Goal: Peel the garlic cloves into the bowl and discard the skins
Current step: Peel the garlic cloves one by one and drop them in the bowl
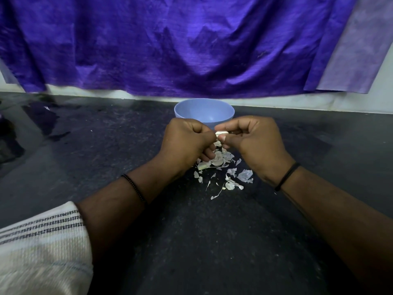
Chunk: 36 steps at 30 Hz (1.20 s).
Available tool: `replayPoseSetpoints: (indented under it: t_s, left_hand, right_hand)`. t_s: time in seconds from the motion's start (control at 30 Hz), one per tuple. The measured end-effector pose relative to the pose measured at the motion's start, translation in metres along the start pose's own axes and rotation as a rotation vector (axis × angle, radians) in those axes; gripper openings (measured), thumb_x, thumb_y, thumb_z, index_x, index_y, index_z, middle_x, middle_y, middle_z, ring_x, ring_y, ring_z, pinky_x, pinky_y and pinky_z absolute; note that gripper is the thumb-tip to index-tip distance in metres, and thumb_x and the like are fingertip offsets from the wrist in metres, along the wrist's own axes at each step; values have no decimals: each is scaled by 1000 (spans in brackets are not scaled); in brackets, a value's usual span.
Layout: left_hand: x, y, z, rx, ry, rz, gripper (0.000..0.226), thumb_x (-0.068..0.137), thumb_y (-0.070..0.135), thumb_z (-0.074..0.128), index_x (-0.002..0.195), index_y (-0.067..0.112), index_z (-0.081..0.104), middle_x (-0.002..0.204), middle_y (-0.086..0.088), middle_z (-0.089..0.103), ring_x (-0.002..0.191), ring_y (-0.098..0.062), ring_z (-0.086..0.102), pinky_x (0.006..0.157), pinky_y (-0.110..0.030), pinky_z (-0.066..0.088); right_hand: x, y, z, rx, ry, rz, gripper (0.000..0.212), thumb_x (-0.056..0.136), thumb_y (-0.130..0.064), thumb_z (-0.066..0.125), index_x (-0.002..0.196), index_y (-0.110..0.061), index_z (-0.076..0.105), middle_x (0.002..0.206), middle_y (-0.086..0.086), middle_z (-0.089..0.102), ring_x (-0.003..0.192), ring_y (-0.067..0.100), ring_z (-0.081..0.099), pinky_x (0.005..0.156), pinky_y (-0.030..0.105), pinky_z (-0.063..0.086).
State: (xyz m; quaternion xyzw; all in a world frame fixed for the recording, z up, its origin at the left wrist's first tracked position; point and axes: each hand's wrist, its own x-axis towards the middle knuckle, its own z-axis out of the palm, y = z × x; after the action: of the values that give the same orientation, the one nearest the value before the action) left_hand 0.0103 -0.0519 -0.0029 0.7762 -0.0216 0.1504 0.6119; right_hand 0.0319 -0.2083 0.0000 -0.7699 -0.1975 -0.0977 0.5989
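Observation:
A white garlic clove (pixel 221 133) is held between both hands just in front of the blue bowl (pixel 204 110). My left hand (pixel 187 141) pinches its left end with curled fingers. My right hand (pixel 253 141) pinches its right end between thumb and forefinger. Below the hands, a heap of garlic pieces and papery skins (pixel 219 160) lies on the dark counter, with more loose skins (pixel 236 177) scattered nearer to me. The inside of the bowl looks bare where it shows; its front part is hidden by my hands.
The dark speckled counter (pixel 106 145) stretches to both sides. A purple cloth (pixel 191 50) hangs over the white wall behind the bowl. A striped cream sleeve (pixel 42 248) covers my left upper forearm at the bottom left.

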Motion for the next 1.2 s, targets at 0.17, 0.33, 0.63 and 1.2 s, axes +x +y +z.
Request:
replayPoseSetpoints:
  t_s: [0.17,0.33,0.63,1.2]
  left_hand:
    - [-1,2,1,-156,-34,-88,10,89,-4,63,83,-9,67,60,-13,67,49,-20,64,47,-27,54]
    - [2,3,2,-214,-47,-94,9,90,-2,63,83,-6,67,62,-13,65,48,-19,63,46,-26,53]
    - [0,2,6,-207,-2,-49,7,88,-1,66,85,-6,69,65,-13,64,51,-18,61,48,-26,53]
    - [1,-3,5,-44,55,82,12,90,3,64,80,2,71,64,-11,68,53,-19,64,54,-35,58]
  right_hand:
    - [-1,-4,1,157,-29,47,18,81,5,76,91,-10,76,77,3,76,67,9,70,66,18,55]
    - [0,-4,-6,320,-44,163,14,86,2,72,96,-8,74,87,9,78,80,17,75,74,23,61]
    - [-1,-4,-6,370,-66,215,11,90,1,67,96,-8,70,91,12,77,83,20,75,71,21,60]
    - [-1,-1,0,581,-11,257,12,92,1,61,101,-5,65,86,9,77,78,17,74,68,22,59]
